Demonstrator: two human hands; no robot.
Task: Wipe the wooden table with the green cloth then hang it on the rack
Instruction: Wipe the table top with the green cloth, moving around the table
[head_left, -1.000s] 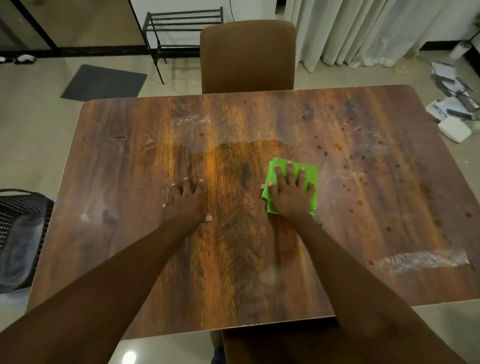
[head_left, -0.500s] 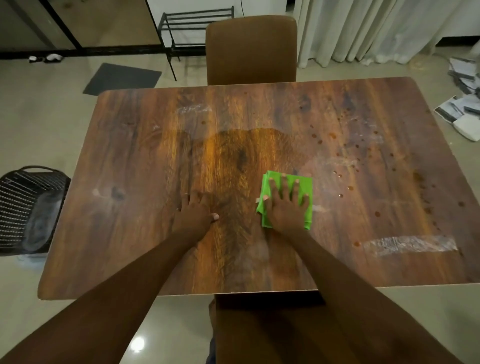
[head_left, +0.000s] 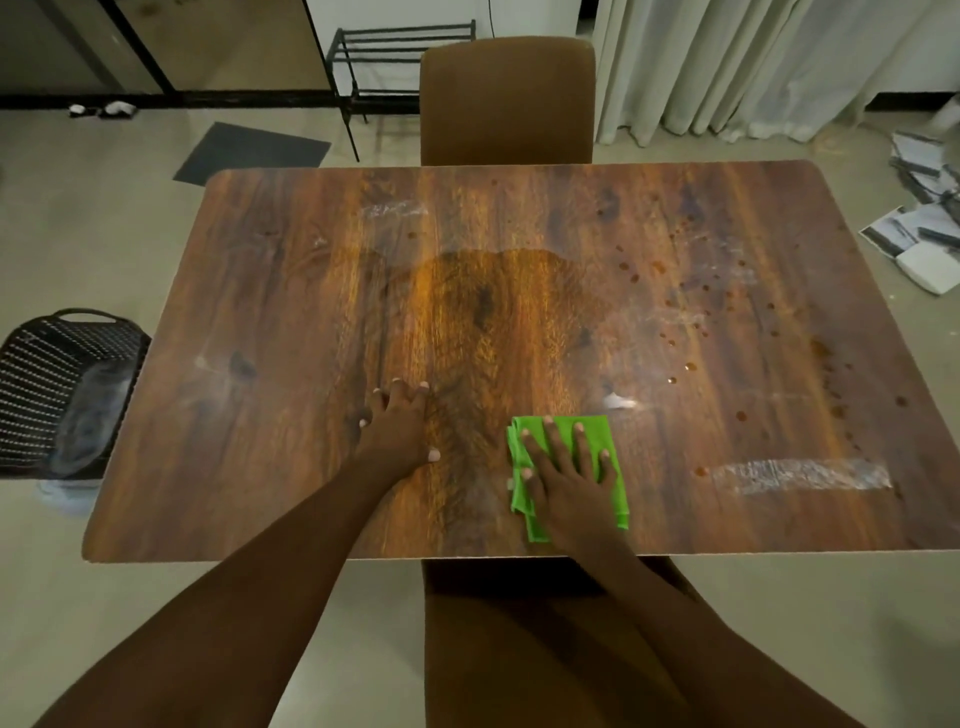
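Observation:
The folded green cloth (head_left: 602, 436) lies flat on the wooden table (head_left: 291, 322), close to its near edge and right of centre. My right hand (head_left: 569, 480) presses down on the cloth with fingers spread and straight. My left hand (head_left: 397, 434) rests flat on the bare wood to the left of the cloth. A damp wiped patch darkens the middle of the table, and brown droplets and white smears mark the right part. The black metal rack (head_left: 400, 57) stands on the floor beyond the table, at the far wall.
A brown chair (head_left: 506, 98) stands at the table's far side, another seat (head_left: 519, 649) below the near edge. A black woven basket (head_left: 57, 384) sits on the floor at left. Papers (head_left: 924, 228) litter the floor at right. A dark mat (head_left: 252, 150) lies by the rack.
My right hand has dragged the green cloth toward the near edge of the table. My left hand stayed flat on the wood, and the camera has pulled back.

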